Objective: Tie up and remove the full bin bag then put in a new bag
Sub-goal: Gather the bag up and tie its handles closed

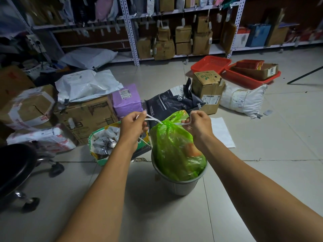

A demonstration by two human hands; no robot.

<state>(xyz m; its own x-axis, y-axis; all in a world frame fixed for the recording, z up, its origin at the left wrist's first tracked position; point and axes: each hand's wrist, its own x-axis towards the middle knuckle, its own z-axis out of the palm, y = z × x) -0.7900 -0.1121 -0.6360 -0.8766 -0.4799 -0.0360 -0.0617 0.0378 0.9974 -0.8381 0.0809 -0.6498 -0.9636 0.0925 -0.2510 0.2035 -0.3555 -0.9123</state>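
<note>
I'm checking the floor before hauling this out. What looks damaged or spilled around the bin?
Nothing is spilled by the bin. The one damaged thing is the taped cardboard box at far left, whose top is cracked. The green bag looks intact.

Bag (176, 151) sits in bin (181, 186), boxes (87, 117) behind.

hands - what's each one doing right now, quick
Left hand: closed, pinching one end of the white drawstring.
Right hand: closed, pinching its other end at the green bin bag.
</note>
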